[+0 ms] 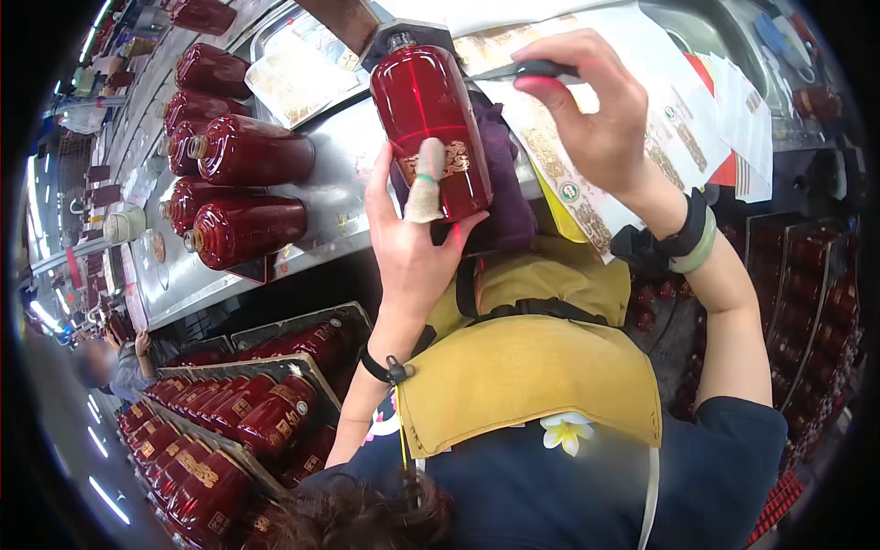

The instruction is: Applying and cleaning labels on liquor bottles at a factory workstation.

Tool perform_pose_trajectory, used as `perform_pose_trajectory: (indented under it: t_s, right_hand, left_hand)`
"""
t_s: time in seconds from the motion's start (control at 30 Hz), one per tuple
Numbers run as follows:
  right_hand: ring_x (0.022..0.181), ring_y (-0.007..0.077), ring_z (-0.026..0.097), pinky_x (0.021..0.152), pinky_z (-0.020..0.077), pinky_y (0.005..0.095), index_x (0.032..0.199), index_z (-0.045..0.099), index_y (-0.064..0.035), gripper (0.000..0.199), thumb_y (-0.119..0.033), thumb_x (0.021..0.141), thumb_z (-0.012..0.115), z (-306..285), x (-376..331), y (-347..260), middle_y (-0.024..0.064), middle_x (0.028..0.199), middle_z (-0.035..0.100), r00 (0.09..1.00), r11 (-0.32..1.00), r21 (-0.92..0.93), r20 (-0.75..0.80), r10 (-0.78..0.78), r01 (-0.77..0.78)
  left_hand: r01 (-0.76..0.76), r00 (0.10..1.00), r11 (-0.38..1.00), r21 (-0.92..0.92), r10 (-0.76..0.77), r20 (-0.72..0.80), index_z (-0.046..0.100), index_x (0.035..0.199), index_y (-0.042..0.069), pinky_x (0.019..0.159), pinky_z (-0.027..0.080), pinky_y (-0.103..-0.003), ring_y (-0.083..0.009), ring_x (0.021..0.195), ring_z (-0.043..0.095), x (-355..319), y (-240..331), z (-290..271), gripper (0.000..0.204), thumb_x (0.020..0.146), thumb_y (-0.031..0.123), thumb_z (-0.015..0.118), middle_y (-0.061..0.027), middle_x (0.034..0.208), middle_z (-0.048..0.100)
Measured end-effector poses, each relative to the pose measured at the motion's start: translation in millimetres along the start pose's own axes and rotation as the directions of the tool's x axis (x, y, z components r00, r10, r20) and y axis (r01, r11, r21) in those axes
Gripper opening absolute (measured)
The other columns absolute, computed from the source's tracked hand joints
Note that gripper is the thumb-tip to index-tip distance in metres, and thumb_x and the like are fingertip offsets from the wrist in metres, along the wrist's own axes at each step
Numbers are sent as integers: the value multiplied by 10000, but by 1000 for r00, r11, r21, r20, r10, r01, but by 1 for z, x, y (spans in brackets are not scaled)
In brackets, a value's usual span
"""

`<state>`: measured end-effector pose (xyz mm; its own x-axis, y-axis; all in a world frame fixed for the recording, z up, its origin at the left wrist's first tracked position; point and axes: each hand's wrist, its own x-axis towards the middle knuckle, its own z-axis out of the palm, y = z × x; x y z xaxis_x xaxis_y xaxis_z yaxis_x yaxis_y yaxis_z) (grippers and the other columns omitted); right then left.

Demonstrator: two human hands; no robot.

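A glossy dark-red glass bottle (422,96) lies tilted on a purple cloth (507,183), its neck pointing away from me. My left hand (412,243) grips its lower end. One finger wears a pale cloth finger cover with a green band and presses beside a gold decal (454,158) on the glass. Thin red light lines cross over the bottle. Right of it, my right hand (600,115) is raised, pinching a slim tool (548,69) with a dark handle and a thin metal end near the bottle's side. The tool's exact kind cannot be made out.
Several red bottles (252,151) lie on the metal table to the left. Printed decal sheets (669,128) spread at the right, near a metal basin (710,32). A tray (307,69) stands behind. Crates of decorated bottles (275,412) sit low left; another person (115,367) is beyond.
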<state>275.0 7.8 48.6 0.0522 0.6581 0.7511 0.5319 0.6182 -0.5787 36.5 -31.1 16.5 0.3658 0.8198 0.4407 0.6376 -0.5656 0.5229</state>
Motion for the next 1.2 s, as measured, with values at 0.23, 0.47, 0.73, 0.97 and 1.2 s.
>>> perform_pose_trajectory:
  t_s: [0.23, 0.47, 0.73, 0.97, 1.2]
  right_hand:
    - [919, 260, 699, 821, 558, 349, 1036, 759, -52, 275, -8, 775, 831, 19, -2, 4, 78, 992, 764, 998, 998, 35, -29, 61, -60]
    - [853, 197, 666, 822, 508, 329, 991, 775, -130, 183, -110, 810, 799, 24, -33, -26, 9, 955, 748, 886, 952, 143, 348, -305, 272]
    - [803, 184, 594, 795, 487, 342, 923, 725, -178, 140, -171, 784, 716, 40, -16, 2, -50, 932, 713, 916, 915, -117, 167, -364, 385]
    - [809, 166, 671, 814, 464, 314, 949, 776, -123, 149, -64, 813, 787, 24, -9, 11, 5, 966, 770, 982, 973, -167, 120, -144, 162]
    - [765, 142, 557, 797, 434, 299, 978, 796, -170, 284, -121, 702, 841, 21, -34, -25, -57, 966, 755, 930, 968, 39, 273, -248, 247]
  left_hand:
    - [-52, 990, 942, 332, 6, 138, 622, 1439, 189, 1125, 397, -541, -493, 1385, 409, 8, 27, 5, 773, 727, 183, 922, -333, 1517, 351]
    - [126, 985, 943, -308, -157, -77, 426, 1512, -9, 1185, 397, -425, -328, 1437, 468, -26, -16, 10, 926, 702, -60, 872, -205, 1553, 446]
    - [324, 940, 804, -498, -335, 70, 432, 1516, -59, 1121, 441, -372, -227, 1282, 585, -1, -29, 16, 991, 674, 81, 937, -152, 1376, 621]
    - [141, 984, 956, -259, -165, -72, 469, 1505, -40, 1117, 451, -395, -262, 1256, 618, -7, -25, 9, 976, 653, 55, 934, -194, 1378, 637]
    - [284, 950, 854, -435, -313, 5, 484, 1505, -42, 1093, 470, -376, -271, 1273, 623, -3, -21, 11, 934, 682, 44, 916, -184, 1372, 649]
